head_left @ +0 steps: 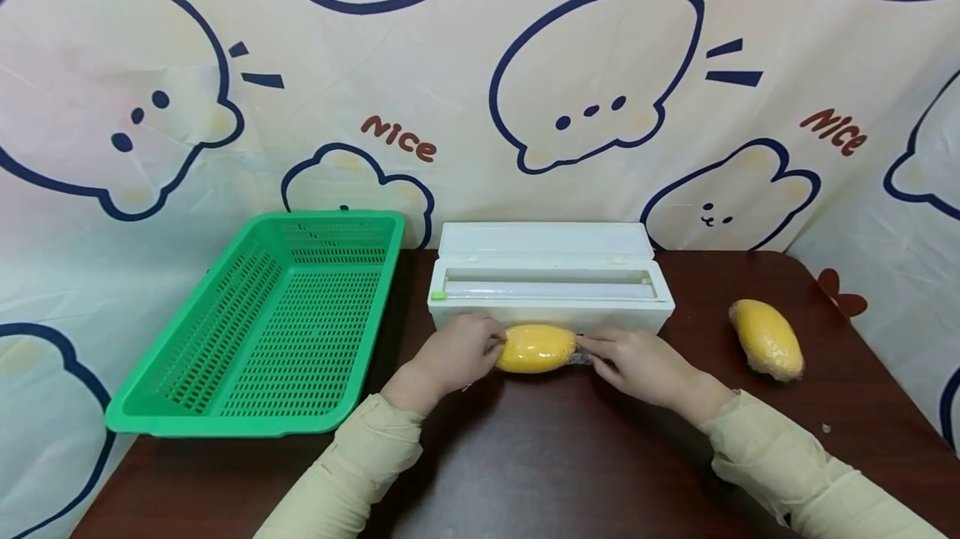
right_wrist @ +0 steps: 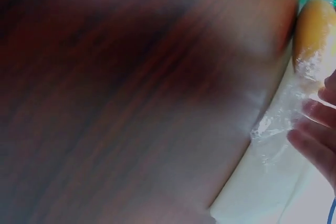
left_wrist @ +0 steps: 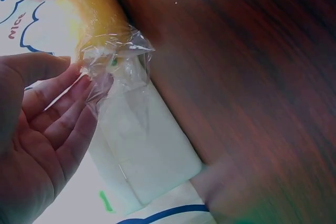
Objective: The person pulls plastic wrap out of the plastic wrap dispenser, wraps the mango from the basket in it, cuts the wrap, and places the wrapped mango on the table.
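A yellow mango [head_left: 537, 348] wrapped in clear cling film is held between the two hands, in front of the white cling film dispenser [head_left: 551, 306]. At its left end, my left hand [head_left: 463, 352] pinches the film between thumb and fingertip; the left wrist view shows loose cling film [left_wrist: 126, 59] flaring from that end. On the other side my right hand [head_left: 641, 362] pinches the gathered film, and a loose tail of film [right_wrist: 278, 121] spreads by its fingers in the right wrist view. The right thumb is hidden there.
A green plastic basket [head_left: 367, 331] stands on the left of the dark brown table [head_left: 555, 464]. Another film-wrapped mango [head_left: 768, 341] lies to the right. The dispenser's lid [head_left: 546, 241] is raised, showing the film roll. A printed curtain [head_left: 465, 89] hangs behind.
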A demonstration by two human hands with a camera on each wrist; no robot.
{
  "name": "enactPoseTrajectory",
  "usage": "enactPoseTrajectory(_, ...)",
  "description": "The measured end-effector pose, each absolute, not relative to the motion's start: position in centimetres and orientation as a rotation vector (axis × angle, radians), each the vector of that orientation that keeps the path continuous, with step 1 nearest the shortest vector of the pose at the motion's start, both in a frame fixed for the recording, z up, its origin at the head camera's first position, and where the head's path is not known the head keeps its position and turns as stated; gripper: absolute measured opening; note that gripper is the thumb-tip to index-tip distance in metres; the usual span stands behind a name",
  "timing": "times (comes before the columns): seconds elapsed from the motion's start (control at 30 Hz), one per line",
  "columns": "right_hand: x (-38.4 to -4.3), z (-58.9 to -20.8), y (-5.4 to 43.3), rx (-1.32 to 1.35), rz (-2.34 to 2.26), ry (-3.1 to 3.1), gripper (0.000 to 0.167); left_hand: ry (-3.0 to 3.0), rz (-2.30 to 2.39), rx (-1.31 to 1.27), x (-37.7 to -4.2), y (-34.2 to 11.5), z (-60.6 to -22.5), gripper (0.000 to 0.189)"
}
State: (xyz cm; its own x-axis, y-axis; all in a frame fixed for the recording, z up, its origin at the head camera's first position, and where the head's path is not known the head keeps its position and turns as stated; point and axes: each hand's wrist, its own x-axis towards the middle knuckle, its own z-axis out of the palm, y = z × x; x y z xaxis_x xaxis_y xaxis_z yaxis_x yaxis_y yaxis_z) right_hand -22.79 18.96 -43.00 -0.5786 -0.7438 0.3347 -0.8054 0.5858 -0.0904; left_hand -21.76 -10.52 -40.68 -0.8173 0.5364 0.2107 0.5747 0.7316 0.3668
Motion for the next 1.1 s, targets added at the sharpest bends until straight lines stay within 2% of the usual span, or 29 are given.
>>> enactPoseTrajectory(0.3,-23.3,-43.3,18.0,0.959,0.718,-2.789,0.017,-2.927,-0.832,-0.757,-21.7,-10.0,-40.4,0.011)
enactPoseTrajectory(0.6,-24.2,-43.6,16.7,0.536,1.187,-2.974,0.034,-2.971,-0.912,-0.584,-21.6,-9.8,-40.6,0.008)
enactPoseTrajectory(0.87,-24.1,-43.9,16.2,0.453,1.455,-2.924,0.032,-3.087,-1.079,-0.41,-21.3,-9.9,-40.8,0.036)
enactPoseTrajectory(1.1,-23.9,-43.8,16.0,0.351,1.719,-2.888,0.044,-3.077,-1.211,-0.349,-21.3,-9.6,-41.1,0.033)
